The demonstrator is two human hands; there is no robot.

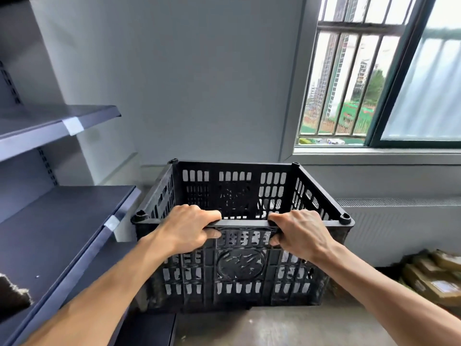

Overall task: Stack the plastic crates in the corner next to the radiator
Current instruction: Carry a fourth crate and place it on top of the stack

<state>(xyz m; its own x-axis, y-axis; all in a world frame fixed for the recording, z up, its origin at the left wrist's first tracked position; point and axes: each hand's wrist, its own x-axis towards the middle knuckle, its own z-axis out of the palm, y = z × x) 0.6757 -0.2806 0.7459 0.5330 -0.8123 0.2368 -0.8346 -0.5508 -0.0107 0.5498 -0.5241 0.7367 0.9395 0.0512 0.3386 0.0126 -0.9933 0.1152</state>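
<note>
A black slotted plastic crate [239, 268] stands upright in the corner, between the shelving and the white radiator [399, 228]. Both my hands grip its near top rim. My left hand [187, 228] wraps the rim left of centre, with fingers curled through the handle slot. Right of centre, my right hand [303, 233] clasps the same rim. The crate is open and I see nothing inside it. Whether it rests on the floor or on another crate, I cannot tell.
Grey metal shelves [62, 236] run along the left, close to the crate. A barred window [349, 78] sits above the radiator. Yellowish wrapped packages [434, 278] lie on the floor at the right. Bare concrete floor [274, 328] lies in front of the crate.
</note>
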